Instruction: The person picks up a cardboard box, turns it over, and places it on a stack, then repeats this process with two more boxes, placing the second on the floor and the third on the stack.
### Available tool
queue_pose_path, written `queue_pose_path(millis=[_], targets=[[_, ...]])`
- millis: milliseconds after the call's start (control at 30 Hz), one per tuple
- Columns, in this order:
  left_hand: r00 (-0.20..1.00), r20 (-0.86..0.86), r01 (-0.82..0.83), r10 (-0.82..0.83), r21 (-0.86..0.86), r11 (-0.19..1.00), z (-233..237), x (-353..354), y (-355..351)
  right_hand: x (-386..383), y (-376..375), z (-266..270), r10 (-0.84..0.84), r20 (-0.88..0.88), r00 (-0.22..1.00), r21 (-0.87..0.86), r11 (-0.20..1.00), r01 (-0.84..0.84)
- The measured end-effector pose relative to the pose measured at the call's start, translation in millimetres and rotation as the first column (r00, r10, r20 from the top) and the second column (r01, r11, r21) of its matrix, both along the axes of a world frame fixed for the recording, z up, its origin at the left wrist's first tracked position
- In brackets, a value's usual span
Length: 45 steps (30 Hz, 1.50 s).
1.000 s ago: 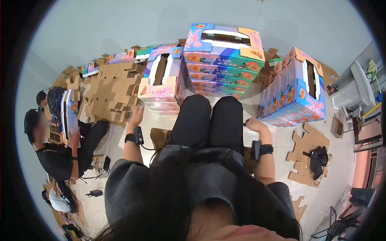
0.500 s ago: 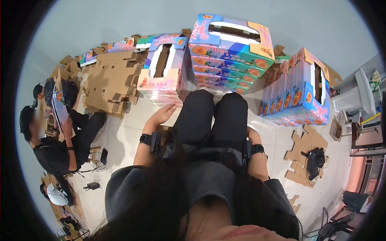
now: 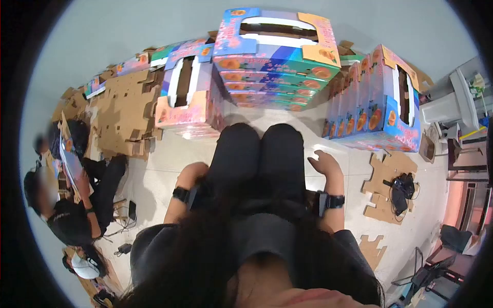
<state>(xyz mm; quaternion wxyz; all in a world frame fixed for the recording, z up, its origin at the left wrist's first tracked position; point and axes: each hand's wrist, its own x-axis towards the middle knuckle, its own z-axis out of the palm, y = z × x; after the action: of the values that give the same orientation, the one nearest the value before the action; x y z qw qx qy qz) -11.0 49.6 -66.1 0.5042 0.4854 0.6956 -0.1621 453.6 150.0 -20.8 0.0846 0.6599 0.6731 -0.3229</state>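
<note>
I'm seeing my right hand hanging bare beside the black-trousered knees, fingers spread, holding nothing; my left hand is sitting by the other thigh, fingers hidden, so I can't tell its grip. Three stacks of colourful fruit-printed cardboard boxes are standing ahead on the pale tiled floor, apart from both hands. I'm minding those knees: one bump could be toppling the loosely piled layers.

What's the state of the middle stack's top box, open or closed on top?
Open: a long, white-edged gap in the top box shows its dark interior. I can't tell what's inside.
</note>
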Motion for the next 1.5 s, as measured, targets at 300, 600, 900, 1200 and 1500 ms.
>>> queue_pose_path(millis=[300,600,900,1200,1500], targets=[[0.976,-0.203,0.014,-0.083,-0.319,0.948,7.8,31.4,30.3,32.0,-16.6,-61.8,0.186,0.272,0.944,-0.614,0.789,0.022],[0.988,-0.123,0.05,-0.091,-0.3,0.953,-3.7,26.7,14.7,33.8,-58.5,-67.2,0.15,-0.201,0.968,-0.741,0.624,-0.25],[0.995,-0.049,0.084,-0.087,-0.051,0.995,-24.9,11.7,-105.4,30.9,-103.3,-42.6,0.033,-0.121,0.992,-0.751,0.651,-0.113],[0.99,-0.119,-0.07,0.072,0.015,0.997,21.6,32.8,-105.7,24.7,-92.9,-64.9,-0.223,-0.001,0.975,-0.737,0.659,0.151],[0.994,-0.1,-0.054,0.052,-0.023,0.998,-3.8,25.6,-111.1,37.1,-98.3,-53.4,-0.094,-0.238,0.967,-0.368,0.93,0.0]])
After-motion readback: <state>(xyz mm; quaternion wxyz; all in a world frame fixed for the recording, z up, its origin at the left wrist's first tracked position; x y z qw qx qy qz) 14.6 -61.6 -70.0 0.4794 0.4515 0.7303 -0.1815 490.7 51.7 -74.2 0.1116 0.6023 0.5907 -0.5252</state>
